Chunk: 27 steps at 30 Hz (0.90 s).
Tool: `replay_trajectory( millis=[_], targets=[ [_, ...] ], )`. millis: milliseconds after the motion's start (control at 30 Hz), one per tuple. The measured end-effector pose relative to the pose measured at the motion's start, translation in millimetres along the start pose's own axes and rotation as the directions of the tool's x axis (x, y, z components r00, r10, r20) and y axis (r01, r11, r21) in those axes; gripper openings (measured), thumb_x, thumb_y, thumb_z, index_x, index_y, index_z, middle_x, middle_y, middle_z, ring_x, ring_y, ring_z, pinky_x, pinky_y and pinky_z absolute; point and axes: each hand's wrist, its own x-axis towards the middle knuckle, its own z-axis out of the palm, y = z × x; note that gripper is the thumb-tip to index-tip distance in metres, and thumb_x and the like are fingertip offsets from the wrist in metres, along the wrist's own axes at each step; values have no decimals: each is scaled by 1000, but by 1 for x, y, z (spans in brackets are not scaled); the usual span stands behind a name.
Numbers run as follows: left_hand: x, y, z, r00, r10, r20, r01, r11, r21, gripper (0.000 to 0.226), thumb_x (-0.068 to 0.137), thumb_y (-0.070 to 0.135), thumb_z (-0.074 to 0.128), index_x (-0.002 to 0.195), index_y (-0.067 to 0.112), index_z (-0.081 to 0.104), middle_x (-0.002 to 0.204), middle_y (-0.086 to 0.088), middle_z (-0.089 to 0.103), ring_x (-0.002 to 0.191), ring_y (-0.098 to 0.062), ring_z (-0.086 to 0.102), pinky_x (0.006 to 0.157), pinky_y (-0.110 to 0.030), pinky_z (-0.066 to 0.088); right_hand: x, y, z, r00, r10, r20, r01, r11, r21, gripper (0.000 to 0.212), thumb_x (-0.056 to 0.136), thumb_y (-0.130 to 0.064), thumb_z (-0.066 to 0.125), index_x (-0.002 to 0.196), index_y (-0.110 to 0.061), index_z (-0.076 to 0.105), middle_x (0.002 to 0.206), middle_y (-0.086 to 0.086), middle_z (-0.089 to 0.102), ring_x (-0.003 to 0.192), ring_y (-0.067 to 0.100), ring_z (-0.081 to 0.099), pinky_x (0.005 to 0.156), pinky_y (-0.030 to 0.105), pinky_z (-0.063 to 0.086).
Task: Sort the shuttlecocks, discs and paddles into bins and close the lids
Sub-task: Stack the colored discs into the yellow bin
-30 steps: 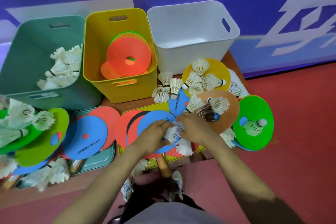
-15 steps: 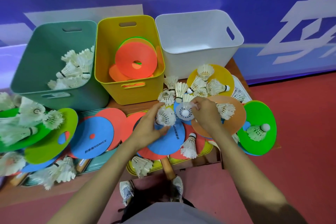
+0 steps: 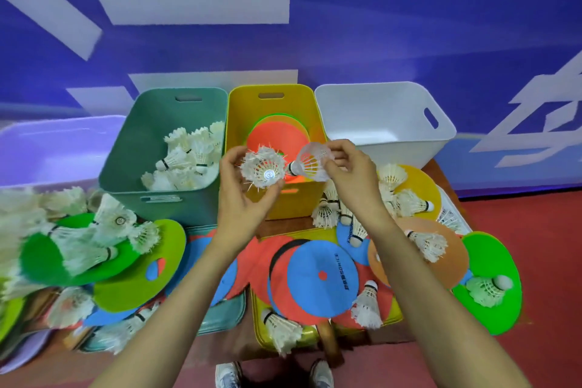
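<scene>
Your left hand (image 3: 242,198) pinches a shuttlecock (image 3: 263,167) and your right hand (image 3: 349,173) pinches a second shuttlecock (image 3: 310,161), both over the yellow bin (image 3: 242,110). Wrong bin tho: swing them to the green bin (image 3: 132,151) left of your left hand, then let go low.

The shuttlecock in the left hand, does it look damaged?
Yes. The frayed shuttlecock in the left hand has ragged feathers, with thin spikes sticking out unevenly. The other shuttlecock, in the right hand, has a smooth, even skirt.
</scene>
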Motion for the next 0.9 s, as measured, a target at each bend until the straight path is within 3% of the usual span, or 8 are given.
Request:
replay_trajectory(
  millis=[67, 133, 333, 467, 600, 767, 900],
  targets=[
    [17, -5, -25, 998, 32, -55, -28, 998, 56, 68, 77, 23, 74, 132, 19, 35, 129, -2, 46, 121, -14, 48, 101, -33, 42, 12, -18, 25, 999, -31, 18, 31, 999, 7, 22, 88, -7, 56, 106, -19, 57, 83, -12, 57, 78, 2, 56, 66, 11, 45],
    [33, -13, -55, 992, 41, -117, -22, 987, 158, 67, 77, 21, 73, 134, 19, 38, 133, 0, 46, 123, -11, 46, 102, -31, 40, 25, -34, 54, 996, -83, 41, 84, 996, -27, 25, 88, -5, 55, 110, -16, 53, 84, -13, 54, 76, 1, 54, 65, 13, 44],
    [87, -60, -148, 964, -134, -228, 219, 888, 404, 67, 76, 10, 72, 133, 10, 37, 133, -9, 43, 122, -24, 44, 101, -34, 37, 67, -64, 149, 977, -150, 151, 177, 966, -189, 26, 85, 2, 54, 110, -4, 49, 89, 1, 54, 81, 23, 54, 73, 37, 44],
    [119, -92, -185, 942, -312, -124, 326, 763, 558, 67, 75, 12, 72, 131, 7, 35, 132, -13, 41, 118, -29, 44, 90, -30, 36, 94, -64, 207, 960, -104, 259, 193, 918, -346, 22, 84, 5, 48, 105, -2, 51, 94, 18, 61, 85, 33, 56, 64, 34, 35],
    [142, -118, -198, 885, -465, 23, 326, 654, 683, 64, 74, 18, 73, 125, 9, 35, 126, -13, 42, 110, -31, 49, 86, -33, 43, 111, -60, 249, 924, 5, 382, 241, 768, -594, 31, 79, 11, 41, 104, -3, 51, 100, 21, 60, 90, 37, 59, 69, 37, 44],
    [162, -133, -191, 830, -539, 140, 331, 679, 655, 72, 73, 20, 76, 129, 10, 32, 133, -13, 39, 112, -30, 51, 94, -42, 47, 124, -55, 268, 912, 75, 404, 288, 586, -757, 34, 80, 14, 42, 110, 0, 49, 110, 21, 58, 101, 38, 59, 73, 39, 45],
    [171, -136, -185, 823, -536, 188, 314, 706, 634, 86, 75, 20, 77, 142, 9, 23, 144, -15, 29, 129, -31, 38, 102, -34, 35, 130, -47, 270, 904, 108, 413, 265, 617, -741, 27, 88, 2, 49, 114, -2, 48, 115, 20, 56, 104, 38, 57, 78, 38, 46]
  ],
)
